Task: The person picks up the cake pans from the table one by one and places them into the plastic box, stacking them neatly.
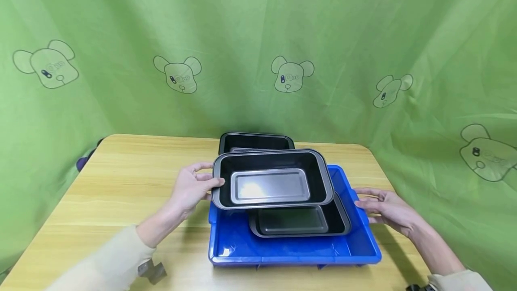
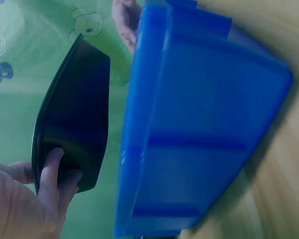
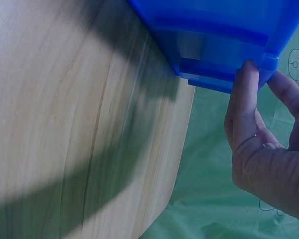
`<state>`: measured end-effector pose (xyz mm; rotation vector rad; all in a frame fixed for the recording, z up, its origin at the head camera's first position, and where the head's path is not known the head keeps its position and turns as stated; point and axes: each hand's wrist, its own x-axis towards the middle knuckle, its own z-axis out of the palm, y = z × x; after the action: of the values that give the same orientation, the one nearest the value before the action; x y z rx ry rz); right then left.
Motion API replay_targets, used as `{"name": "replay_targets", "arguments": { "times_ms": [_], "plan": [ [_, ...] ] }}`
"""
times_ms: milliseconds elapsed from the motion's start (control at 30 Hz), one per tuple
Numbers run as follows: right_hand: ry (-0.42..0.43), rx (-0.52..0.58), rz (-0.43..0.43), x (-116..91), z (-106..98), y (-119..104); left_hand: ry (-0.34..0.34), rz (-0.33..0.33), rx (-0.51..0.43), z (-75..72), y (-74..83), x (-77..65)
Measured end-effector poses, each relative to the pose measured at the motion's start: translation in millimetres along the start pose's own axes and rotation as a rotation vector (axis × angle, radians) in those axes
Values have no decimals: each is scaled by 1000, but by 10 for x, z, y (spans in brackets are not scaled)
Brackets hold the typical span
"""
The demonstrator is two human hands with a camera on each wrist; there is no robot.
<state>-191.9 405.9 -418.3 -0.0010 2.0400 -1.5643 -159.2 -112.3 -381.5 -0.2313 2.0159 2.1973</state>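
My left hand (image 1: 193, 188) grips the left end of a dark metal loaf pan (image 1: 268, 185), thumb over its rim and fingers beneath. This pan is tilted, its inside facing me, above a blue plastic bin (image 1: 230, 239). In the left wrist view, the fingers press the outer wall of the pan (image 2: 77, 114), apart from the bin (image 2: 204, 109). Inside the bin lies a second loaf pan (image 1: 295, 223), partly hidden by the held one. With thumb and fingers, my right hand (image 1: 389, 210) pinches the bin's right rim, as the right wrist view also shows.
Behind the bin stands another dark loaf pan (image 1: 258, 140), its front covered by the held one. Everything rests on a light wooden table (image 1: 129, 183) with rounded back corners. A green curtain (image 1: 242, 26) with bear-head drawings hangs behind and at both sides.
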Motion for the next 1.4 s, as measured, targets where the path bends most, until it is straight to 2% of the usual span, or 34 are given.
{"name": "replay_targets", "arguments": {
  "times_ms": [300, 600, 800, 1100, 1400],
  "plan": [
    [8, 2, 8, -6, 5, 4, 20, -17, 42, 157, -150, 25],
    [11, -15, 5, 4, 9, -1, 20, -25, 84, 285, -214, 1],
    [20, -13, 16, -4, -2, -4, -4, -20, 63, 374, -245, 1],
    [18, -20, 15, 4, 1, 3, -27, -33, 101, 459, -287, 0],
    [11, -20, 9, -10, 4, -18, -64, -39, 91, 556, -352, 25]
  ]
}}
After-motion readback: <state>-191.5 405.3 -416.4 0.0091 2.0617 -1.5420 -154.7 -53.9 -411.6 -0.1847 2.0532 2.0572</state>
